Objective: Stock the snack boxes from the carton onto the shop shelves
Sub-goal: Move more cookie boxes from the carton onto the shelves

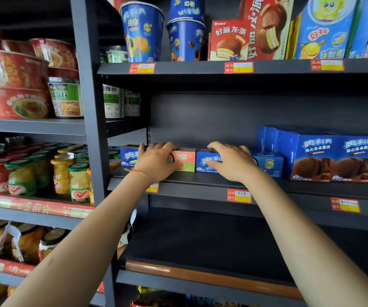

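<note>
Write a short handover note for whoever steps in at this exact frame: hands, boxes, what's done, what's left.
Left hand: fingers curled over a blue and pink snack box on the middle shelf.
Right hand: gripping a small blue box beside it.
Done: both boxes sit on the shelf, next to another small blue box and the large blue boxes.
Left: release, straighten the row. The carton is out of view, so remaining stock is unknown.

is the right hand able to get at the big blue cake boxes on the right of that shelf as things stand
Probably yes. The right hand rests on a small blue box on the same shelf, and only a low dark blue box stands between it and the big blue boxes.
</note>
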`<action>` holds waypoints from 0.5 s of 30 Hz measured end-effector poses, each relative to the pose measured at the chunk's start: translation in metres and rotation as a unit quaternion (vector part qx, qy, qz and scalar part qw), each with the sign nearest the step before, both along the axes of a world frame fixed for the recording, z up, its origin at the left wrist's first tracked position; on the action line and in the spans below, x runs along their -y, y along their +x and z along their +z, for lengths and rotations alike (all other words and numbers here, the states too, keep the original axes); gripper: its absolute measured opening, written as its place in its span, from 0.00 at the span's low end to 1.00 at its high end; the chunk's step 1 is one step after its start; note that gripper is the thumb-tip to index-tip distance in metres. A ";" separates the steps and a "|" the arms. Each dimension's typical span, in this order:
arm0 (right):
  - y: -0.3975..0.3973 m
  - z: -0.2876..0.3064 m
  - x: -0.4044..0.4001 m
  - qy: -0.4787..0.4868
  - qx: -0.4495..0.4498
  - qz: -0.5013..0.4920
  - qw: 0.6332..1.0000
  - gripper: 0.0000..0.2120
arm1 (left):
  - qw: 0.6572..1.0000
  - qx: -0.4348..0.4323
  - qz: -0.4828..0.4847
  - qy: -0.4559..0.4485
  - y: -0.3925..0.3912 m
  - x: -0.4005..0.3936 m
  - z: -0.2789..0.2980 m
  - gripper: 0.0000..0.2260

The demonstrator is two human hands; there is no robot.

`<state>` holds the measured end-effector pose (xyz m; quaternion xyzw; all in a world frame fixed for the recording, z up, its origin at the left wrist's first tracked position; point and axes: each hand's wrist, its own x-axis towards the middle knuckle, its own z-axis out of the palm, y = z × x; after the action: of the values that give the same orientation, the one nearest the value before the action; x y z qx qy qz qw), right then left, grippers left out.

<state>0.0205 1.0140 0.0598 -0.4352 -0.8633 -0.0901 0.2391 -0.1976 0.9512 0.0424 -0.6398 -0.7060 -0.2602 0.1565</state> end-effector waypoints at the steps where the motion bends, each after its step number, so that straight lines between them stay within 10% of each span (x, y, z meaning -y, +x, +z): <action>1: -0.001 -0.001 -0.002 0.000 0.005 -0.002 1.000 0.20 | 1.000 0.001 0.005 -0.009 0.000 -0.004 0.001 0.21; 15: -0.014 0.006 -0.027 -0.059 0.014 0.006 0.998 0.21 | 0.995 -0.038 0.054 -0.079 0.006 -0.034 0.006 0.25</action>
<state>0.0066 1.0412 0.0656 -0.4421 -0.8728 -0.0439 0.2020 -0.1916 0.9847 0.0487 -0.6205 -0.7514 -0.1702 0.1461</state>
